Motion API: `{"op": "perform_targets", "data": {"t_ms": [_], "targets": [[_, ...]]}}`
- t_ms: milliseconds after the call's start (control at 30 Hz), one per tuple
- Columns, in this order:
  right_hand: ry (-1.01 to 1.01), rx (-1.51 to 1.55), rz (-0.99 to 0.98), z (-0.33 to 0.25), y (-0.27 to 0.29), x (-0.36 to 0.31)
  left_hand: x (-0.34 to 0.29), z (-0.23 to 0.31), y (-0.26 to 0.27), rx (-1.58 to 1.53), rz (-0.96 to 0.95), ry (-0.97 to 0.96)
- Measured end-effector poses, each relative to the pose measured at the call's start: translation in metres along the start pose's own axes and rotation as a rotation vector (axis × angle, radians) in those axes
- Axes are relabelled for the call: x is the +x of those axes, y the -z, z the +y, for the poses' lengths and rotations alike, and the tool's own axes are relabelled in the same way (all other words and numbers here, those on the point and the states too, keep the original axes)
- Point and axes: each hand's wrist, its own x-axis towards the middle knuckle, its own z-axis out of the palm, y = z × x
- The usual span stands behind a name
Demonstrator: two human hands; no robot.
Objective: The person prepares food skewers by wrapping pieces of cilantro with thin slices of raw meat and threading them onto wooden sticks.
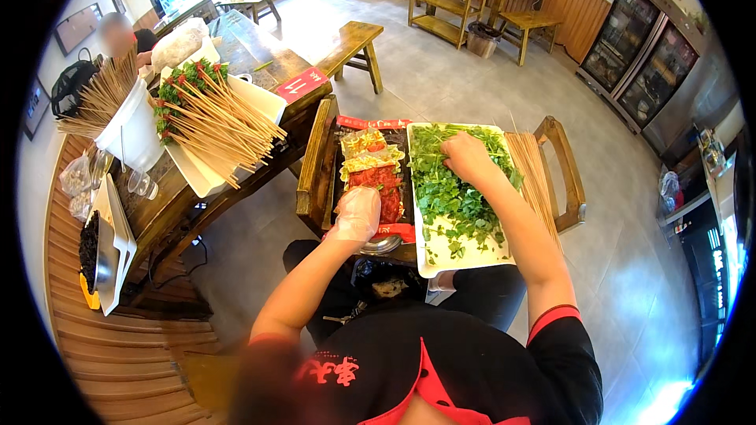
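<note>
My left hand (358, 214), in a clear plastic glove, is closed over the near end of a row of thin red meat slices (368, 179). What its fingers hold is hidden beneath it. My right hand (466, 156) reaches into leafy cilantro (450, 203), fingers closed on stems near the far end. The cilantro fills a white rectangular tray (428, 266) to the right of the meat. Beyond the slices lie packs of pale food with orange-red bits (364, 142). A bundle of thin bamboo skewers (534, 177) lies along the tray's right side.
On the left table, a white tray (203, 181) holds skewered green herb rolls (189, 86). Beside it stands a white bucket (130, 130) of skewers. A wooden bench (361, 35), a glass-door fridge (642, 51) and a blurred person (118, 35) are farther off.
</note>
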Motion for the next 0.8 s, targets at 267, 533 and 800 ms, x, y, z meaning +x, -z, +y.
{"op": "perform_targets", "data": {"t_ms": [267,533,800], "targets": [[0.045,0.089,-0.022,-0.006,0.008,0.001,-0.002,0.001,0.016,0.021,-0.102,0.031],[0.003,-0.020,-0.055,-0.014,-0.004,0.011,0.001,-0.002,0.055,-0.299,-0.052,0.175],[-0.018,0.015,-0.084,-0.013,0.013,0.010,-0.005,-0.015,0.050,-1.709,-0.122,0.408]]}}
